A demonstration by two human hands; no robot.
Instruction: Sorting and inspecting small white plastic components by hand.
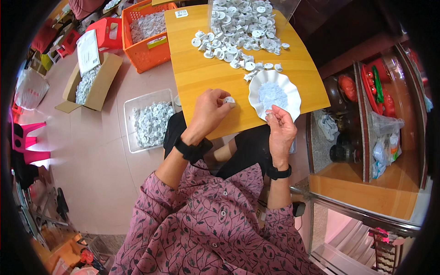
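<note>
My left hand (211, 108) is above the near part of the wooden table, its thumb and fingers closed on a small white round plastic piece (230, 101). Over the near rim of a white scalloped plate (253, 101) is my right hand (280, 126), with thumb and fingertips pinched together. Whatever it pinches is too small to make out. A heap of tiny pale bits (273, 95) lies in the plate. Beyond it, many loose white round pieces (229, 51) like the one in my left hand are spread across the table (195, 75).
Left of the table, a clear bin (129, 133) full of white pieces stands on the floor. Farther off are an orange crate (146, 54), an open cardboard box (110, 73) and a red stool (112, 34). A shelf cabinet (362, 183) stands close on the right.
</note>
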